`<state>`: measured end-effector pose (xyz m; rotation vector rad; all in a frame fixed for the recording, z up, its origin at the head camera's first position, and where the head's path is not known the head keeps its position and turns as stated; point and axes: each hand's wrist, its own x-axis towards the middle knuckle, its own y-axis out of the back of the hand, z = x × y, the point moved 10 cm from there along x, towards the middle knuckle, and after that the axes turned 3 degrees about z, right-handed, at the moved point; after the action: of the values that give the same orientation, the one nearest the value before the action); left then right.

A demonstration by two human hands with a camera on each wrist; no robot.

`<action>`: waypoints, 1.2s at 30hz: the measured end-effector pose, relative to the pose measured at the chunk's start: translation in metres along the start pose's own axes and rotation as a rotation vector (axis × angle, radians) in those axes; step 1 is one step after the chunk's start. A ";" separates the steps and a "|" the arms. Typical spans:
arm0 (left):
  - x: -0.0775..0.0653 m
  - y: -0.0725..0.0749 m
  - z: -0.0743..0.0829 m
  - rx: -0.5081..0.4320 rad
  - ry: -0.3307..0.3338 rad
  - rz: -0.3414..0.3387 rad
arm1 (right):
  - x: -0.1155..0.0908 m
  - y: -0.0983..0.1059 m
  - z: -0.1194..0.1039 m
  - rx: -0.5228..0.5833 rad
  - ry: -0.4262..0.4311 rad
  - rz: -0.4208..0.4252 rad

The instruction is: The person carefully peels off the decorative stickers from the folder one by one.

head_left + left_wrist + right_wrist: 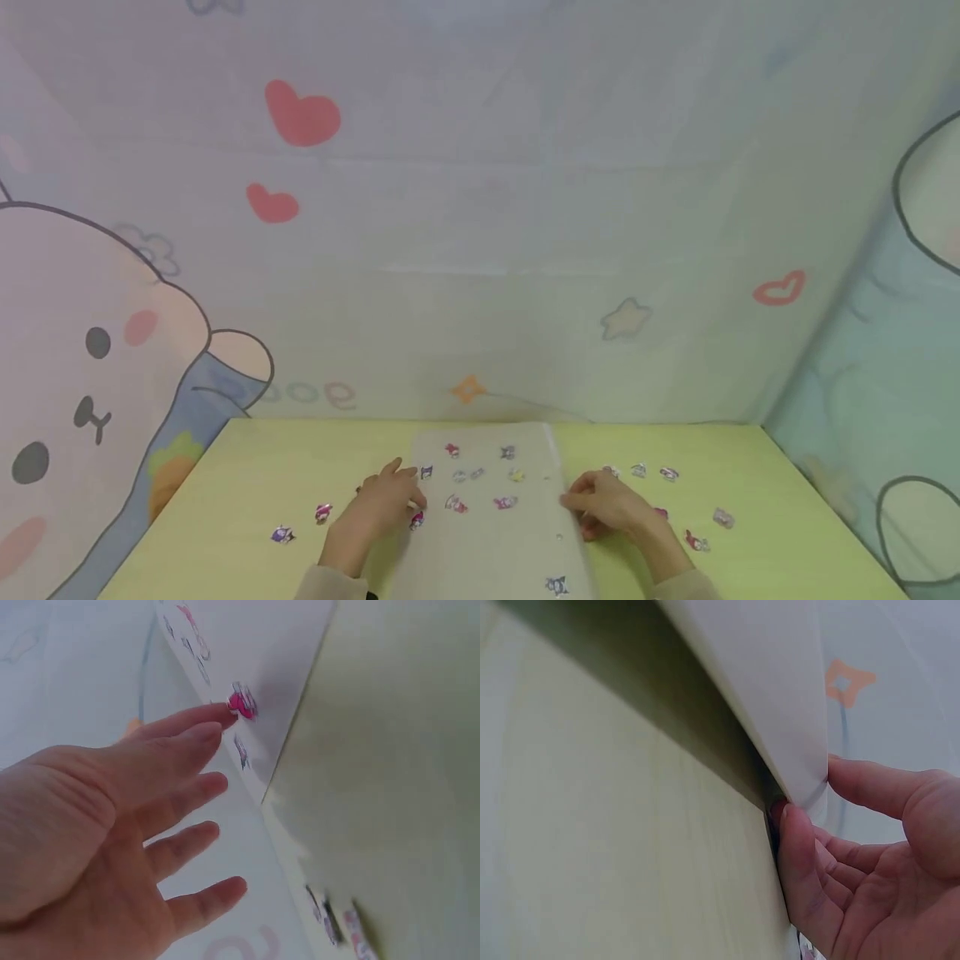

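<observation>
1. Head view, lower ctr: a person's L hand (381, 504) and R hand (609, 502) flank a white sheet (495, 546) dotted w/ small character stickers (506, 502), atop a yellow table (247, 467).
2. L hand, just left of ctr, slants up from the bottom edge, beige L sleeve (330, 583) behind it. L-wrist view: fingers loosely spread, thumb lying along the index, other three fanned out below. Index tip is at a pink sticker (241, 705); can't tell if it's touching.
3. That sticker sits on the sheet, near its left edge, lower ctr of head view.
4. R hand, right of ctr, angles up-left from beige R sleeve (684, 586). R-wrist view: thumb & a finger pinch the sheet's edge, right of ctr, w/ remaining fingers bent below. Sheet stands off the table there, dark gap btwn.
5. Loose stickers lie lower left (282, 535) and lower right (696, 542) of head view.
6. Writing: faint rounded letters (303, 393) on the backdrop (525, 217), left of ctr, just above table's far edge; "o" shapes show, full word illegible. Sticker print too small to read.
</observation>
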<state>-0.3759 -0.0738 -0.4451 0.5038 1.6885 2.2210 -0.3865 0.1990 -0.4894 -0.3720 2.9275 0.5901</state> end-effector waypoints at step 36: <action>-0.011 0.022 0.006 -0.009 -0.106 0.188 | 0.002 -0.006 0.006 0.007 -0.026 0.010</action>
<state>-0.3635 -0.0790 -0.4235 0.7932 1.6370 2.2828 -0.3868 0.1958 -0.4974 -0.3464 2.9077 0.5817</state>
